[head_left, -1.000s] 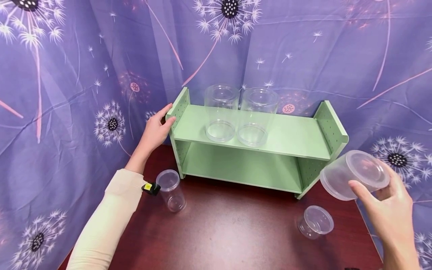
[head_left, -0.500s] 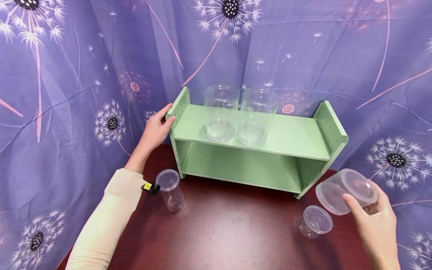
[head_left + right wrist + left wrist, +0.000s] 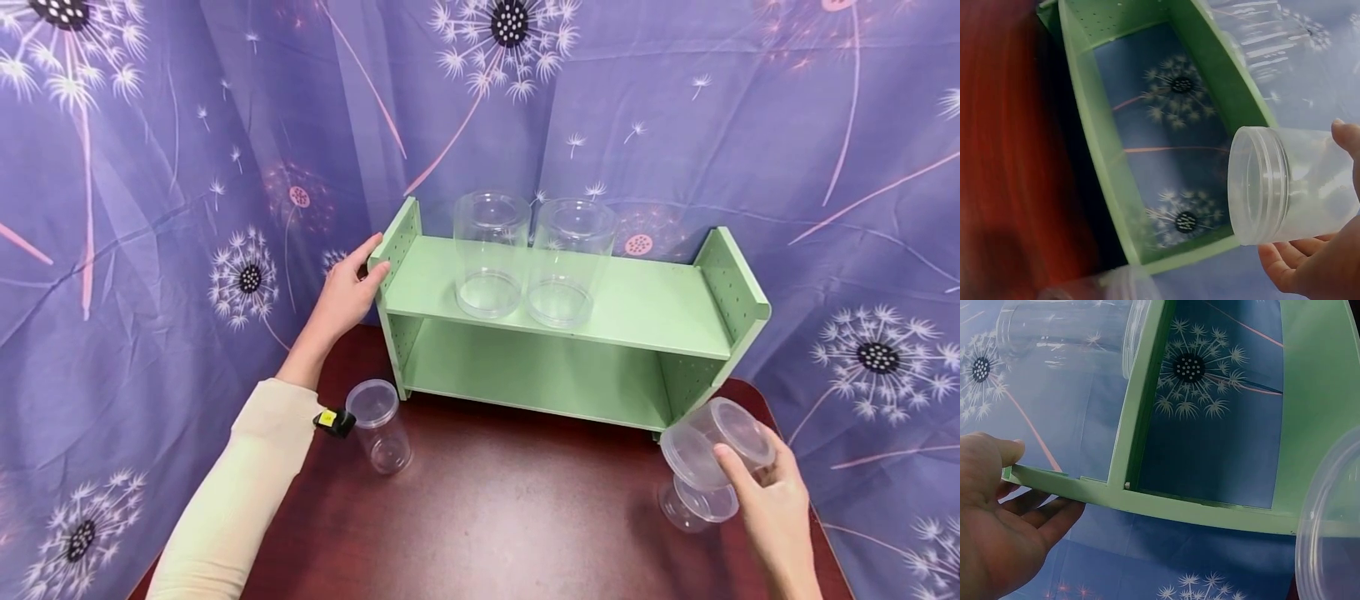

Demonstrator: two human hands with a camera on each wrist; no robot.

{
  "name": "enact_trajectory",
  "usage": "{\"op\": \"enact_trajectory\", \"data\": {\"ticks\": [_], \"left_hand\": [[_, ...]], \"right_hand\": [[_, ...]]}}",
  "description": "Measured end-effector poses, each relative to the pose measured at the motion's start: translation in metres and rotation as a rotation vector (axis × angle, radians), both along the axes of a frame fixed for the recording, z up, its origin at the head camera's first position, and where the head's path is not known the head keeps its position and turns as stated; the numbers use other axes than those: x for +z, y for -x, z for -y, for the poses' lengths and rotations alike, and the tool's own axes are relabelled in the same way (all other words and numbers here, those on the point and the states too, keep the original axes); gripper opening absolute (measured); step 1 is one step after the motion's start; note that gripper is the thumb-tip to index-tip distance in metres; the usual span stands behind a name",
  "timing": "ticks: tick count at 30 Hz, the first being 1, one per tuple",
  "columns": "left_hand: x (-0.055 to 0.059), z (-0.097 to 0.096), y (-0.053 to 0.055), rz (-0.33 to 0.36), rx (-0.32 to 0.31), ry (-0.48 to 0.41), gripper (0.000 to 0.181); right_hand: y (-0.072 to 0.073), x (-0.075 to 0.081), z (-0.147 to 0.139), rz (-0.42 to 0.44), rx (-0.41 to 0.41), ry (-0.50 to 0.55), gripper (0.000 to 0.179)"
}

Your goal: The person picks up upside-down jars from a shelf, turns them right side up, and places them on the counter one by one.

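Note:
My left hand [image 3: 345, 292] grips the upper left end panel of a green two-tier shelf [image 3: 652, 304]. In the left wrist view, the thumb and fingers of the left hand [image 3: 1004, 519] lie on opposite sides of that panel. A frosted clear plastic jar [image 3: 701, 446] is tilted in my right hand [image 3: 776, 508], held near the shelf's front right corner. From the head it overlaps a shorter clear jar [image 3: 686, 512] standing on the table. The right wrist view shows the held jar [image 3: 1316, 181] side-on, its wide ridged end pointing away from the palm.
Two large clear jars [image 3: 487, 250] stand side by side on the upper tier. A slim clear jar [image 3: 384, 433] is on the dark red table [image 3: 510, 508], close to my left wrist strap [image 3: 335, 421]. Purple dandelion-print cloth [image 3: 300, 100] hangs behind and at both sides.
My right hand has carried the frosted jar left and downward, from beyond the table's right edge to over the shorter jar. The left hand has stayed on the shelf panel.

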State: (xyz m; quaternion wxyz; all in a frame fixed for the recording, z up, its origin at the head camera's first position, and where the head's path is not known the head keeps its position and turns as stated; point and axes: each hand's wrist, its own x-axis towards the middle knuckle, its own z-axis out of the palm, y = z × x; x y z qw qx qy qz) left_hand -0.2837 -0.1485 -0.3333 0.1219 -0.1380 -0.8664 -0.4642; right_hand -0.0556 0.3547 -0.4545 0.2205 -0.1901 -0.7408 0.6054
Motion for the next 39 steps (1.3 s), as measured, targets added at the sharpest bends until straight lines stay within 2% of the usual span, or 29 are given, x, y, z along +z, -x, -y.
{"op": "enact_trajectory", "data": {"ticks": [5, 11, 16, 21, 24, 29, 32, 39], "left_hand": [[-0.002, -0.003, -0.005, -0.008, 0.004, -0.044, 0.064], [-0.003, -0.012, -0.022, -0.107, 0.108, -0.189, 0.06], [-0.004, -0.024, -0.04, -0.252, 0.155, -0.28, 0.053], [-0.005, -0.037, -0.056, -0.448, 0.191, -0.206, 0.05], [-0.007, -0.045, -0.065, -0.514, 0.172, -0.171, 0.05], [-0.014, -0.058, -0.08, -0.515, 0.078, -0.2, 0.052], [-0.024, -0.068, -0.087, -0.508, 0.025, -0.22, 0.052], [-0.057, -0.091, -0.105, -0.487, -0.054, -0.235, 0.052]], "right_hand": [[0.001, -0.008, 0.01, 0.012, 0.007, 0.034, 0.061], [0.002, -0.013, 0.018, 0.009, 0.027, 0.076, 0.06], [0.004, -0.019, 0.024, 0.015, 0.058, 0.077, 0.058], [0.006, -0.026, 0.029, 0.041, 0.077, 0.08, 0.059], [0.007, -0.029, 0.031, 0.067, 0.079, 0.064, 0.062], [0.008, -0.032, 0.037, 0.074, 0.097, 0.064, 0.063], [0.009, -0.034, 0.042, 0.041, 0.128, 0.088, 0.06], [0.011, -0.037, 0.051, -0.033, 0.214, 0.155, 0.055]]}}
